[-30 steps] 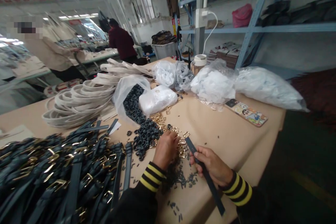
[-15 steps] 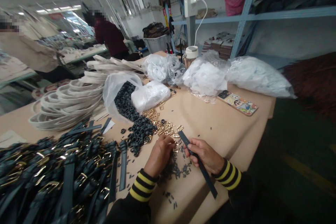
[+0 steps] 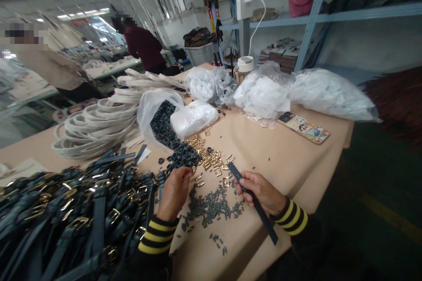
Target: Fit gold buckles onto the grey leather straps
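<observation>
As the right hand holds one strap, loops seem uncountable.

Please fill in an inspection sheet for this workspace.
Surface: tan tabletop, crowded on the left.
Job's things: dark strap, gold buckles, black rings, small dark pieces, buckled straps.
Clutter: cartoon-printed phone case, plastic bags, coiled pale straps.
Grips: right grip holds the dark strap; left grip is near the black rings, contents unclear.
Cables: white cable hanging from a white box.
Surroundings: blue shelving; two people at left.
</observation>
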`<state>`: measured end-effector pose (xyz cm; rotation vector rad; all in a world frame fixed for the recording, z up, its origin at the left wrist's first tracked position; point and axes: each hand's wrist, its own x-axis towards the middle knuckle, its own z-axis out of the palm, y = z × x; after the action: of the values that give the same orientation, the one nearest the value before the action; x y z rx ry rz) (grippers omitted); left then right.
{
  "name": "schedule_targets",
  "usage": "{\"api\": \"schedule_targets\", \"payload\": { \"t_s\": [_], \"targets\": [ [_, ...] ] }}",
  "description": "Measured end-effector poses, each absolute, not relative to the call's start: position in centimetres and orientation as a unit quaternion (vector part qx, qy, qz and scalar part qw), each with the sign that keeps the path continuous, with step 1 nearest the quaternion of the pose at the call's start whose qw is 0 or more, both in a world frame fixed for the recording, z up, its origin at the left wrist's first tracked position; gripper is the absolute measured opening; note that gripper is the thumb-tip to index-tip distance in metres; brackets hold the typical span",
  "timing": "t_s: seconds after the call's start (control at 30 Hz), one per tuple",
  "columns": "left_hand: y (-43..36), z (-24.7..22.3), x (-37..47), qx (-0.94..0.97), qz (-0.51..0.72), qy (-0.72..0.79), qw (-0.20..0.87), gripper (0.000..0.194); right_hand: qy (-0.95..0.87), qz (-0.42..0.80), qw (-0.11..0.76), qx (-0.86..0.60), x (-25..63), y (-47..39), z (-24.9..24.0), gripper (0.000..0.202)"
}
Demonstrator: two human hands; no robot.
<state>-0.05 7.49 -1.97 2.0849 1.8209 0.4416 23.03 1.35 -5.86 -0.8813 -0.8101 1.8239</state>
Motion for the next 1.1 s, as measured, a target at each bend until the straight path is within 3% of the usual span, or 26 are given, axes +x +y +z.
{"api": "schedule_targets", "payload": {
  "t_s": [0.33, 0.43, 0.57, 0.77, 1.1],
  "targets": [
    [7.5, -3.0, 0.8, 0.775, 0.097, 0.587, 0.213, 0.009, -0.334, 0.744, 0.438, -0.377, 23.0, 1.4, -5.7, 0.022],
    [7.5, -3.2, 1.1, 0.782, 0.1, 0.574, 0.222, 0.014, -0.36, 0.729, 0.436, -0.387, 22.9, 1.4, -5.7, 0.02],
    [5.5, -2.3, 2.1, 0.777, 0.11, 0.569, 0.244, 0.018, -0.474, 0.647, 0.395, -0.448, 22.0, 1.0, -4.8, 0.015],
    [0.3, -0.6, 4.3, 0.759, 0.137, 0.515, 0.375, 0.012, -0.641, 0.477, 0.363, -0.48, 20.0, 0.7, -2.8, 0.009],
    [-3.1, -0.4, 3.4, 0.651, 0.231, 0.504, 0.518, 0.022, -0.626, 0.573, 0.368, -0.379, 20.3, -1.2, -3.0, 0.016]
  ]
}}
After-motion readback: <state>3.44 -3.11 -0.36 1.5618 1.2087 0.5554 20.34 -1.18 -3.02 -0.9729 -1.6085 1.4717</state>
